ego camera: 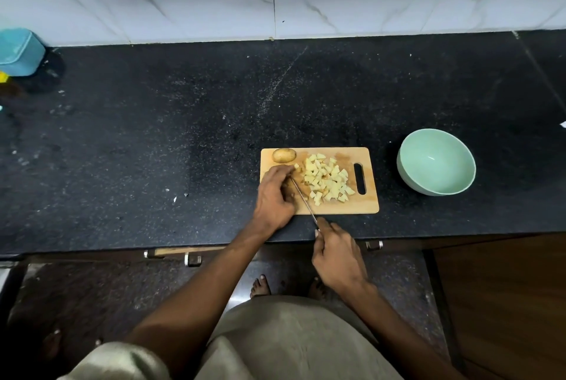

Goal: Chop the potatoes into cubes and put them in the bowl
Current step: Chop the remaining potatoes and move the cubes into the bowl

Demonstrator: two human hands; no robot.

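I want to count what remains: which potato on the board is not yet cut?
The whole potato at the board's far left corner, skin on; the rest are pale cubes.

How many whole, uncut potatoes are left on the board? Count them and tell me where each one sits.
1. The whole potato lies at the far left corner of the cutting board. The left hand covers a piece being cut, so more potato may be hidden under it.
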